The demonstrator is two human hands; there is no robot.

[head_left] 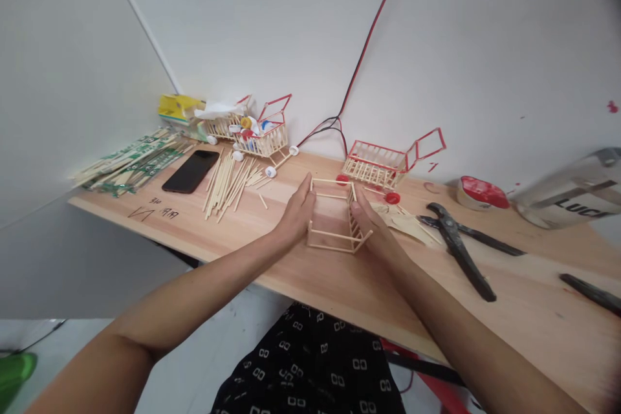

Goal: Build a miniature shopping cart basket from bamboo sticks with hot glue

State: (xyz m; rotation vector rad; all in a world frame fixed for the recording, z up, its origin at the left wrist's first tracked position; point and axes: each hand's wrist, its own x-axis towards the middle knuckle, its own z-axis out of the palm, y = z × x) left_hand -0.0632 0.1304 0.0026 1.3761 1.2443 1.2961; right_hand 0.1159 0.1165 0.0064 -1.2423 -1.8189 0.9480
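A small open frame of thin wooden sticks [332, 248] stands on the wooden table between my two hands. Its right side has a row of short slats; the left side looks open. My left hand [295, 212] lies against the left side of the frame, fingers extended and held together. My right hand [372, 225] presses on the slatted right side, its fingers mostly behind the sticks. Left of the frame lies a loose pile of wooden sticks [226, 184]. Behind it stands a stick cart with red edges [376, 165] and red wheels.
A black phone [190, 171], packaged sticks [136, 165] and a cart filled with caps [264, 142] are at the left and back. Pliers [460, 249], a red-stained tub [482, 194] and a large container [572, 191] are at the right.
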